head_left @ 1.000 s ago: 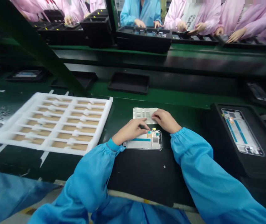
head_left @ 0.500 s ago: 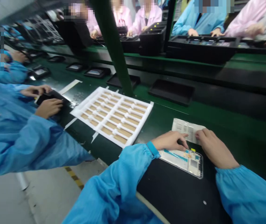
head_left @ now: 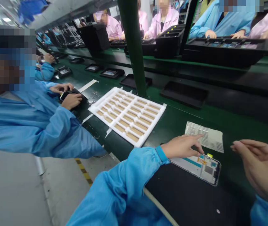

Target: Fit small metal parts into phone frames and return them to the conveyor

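Note:
A phone frame (head_left: 198, 166) with a yellow tab lies on a black mat (head_left: 183, 194). My left hand (head_left: 183, 146) rests over its upper left edge, fingers apart, the index finger reaching across a pale sheet of small strips (head_left: 204, 136) just behind the phone frame. To the right of both, my right hand (head_left: 261, 166) is raised, with thumb and index fingertip pinched together. Whatever may be between those fingertips is too small to make out.
A white divided tray (head_left: 124, 116) stands left of my hands. Farther back are a flat black tray (head_left: 184, 94) and a green post (head_left: 134, 50). At the left, a co-worker's hands (head_left: 71, 100) hold a dark object. More people sit across the bench.
My right hand has lifted off the sheet and moved right, away from it. My left index finger now stretches out over the sheet. The view has shifted left.

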Action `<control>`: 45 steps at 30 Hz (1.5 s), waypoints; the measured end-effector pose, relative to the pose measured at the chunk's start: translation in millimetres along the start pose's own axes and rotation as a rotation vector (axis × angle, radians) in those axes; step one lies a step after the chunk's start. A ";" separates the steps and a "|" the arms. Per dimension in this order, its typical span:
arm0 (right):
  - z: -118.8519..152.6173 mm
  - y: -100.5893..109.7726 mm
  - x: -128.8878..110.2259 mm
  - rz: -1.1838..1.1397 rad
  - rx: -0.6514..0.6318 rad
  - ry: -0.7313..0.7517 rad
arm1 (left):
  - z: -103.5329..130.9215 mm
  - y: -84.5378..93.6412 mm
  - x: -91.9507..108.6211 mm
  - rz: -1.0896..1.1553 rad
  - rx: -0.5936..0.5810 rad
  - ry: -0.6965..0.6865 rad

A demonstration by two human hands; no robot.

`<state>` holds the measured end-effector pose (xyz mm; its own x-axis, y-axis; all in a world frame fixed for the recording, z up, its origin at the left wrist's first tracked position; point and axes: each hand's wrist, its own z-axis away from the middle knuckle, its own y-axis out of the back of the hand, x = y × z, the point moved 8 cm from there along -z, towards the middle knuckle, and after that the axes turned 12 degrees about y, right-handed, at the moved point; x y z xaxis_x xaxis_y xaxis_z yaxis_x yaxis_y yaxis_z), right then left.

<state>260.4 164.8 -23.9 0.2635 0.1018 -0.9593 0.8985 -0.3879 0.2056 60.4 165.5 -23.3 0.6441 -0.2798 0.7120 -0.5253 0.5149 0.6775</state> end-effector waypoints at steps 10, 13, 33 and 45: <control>100.0 -14.2 -107.8 0.316 -0.304 0.620 | 92.2 4.5 42.7 -0.244 0.399 -0.246; 109.4 -24.5 -110.9 0.367 -0.430 0.676 | 101.6 10.7 35.1 -0.194 0.510 -0.276; 130.5 -66.7 -135.4 0.812 -0.778 0.971 | 116.8 8.6 34.2 -0.167 0.633 -0.378; 160.3 -45.9 -106.7 0.869 -0.529 1.126 | 117.4 10.2 35.1 -0.166 0.614 -0.395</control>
<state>134.7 24.8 38.0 0.6649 0.7419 0.0863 0.2816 -0.3560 0.8911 12.3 65.8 30.3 0.5551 -0.6443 0.5261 -0.7288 -0.0719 0.6809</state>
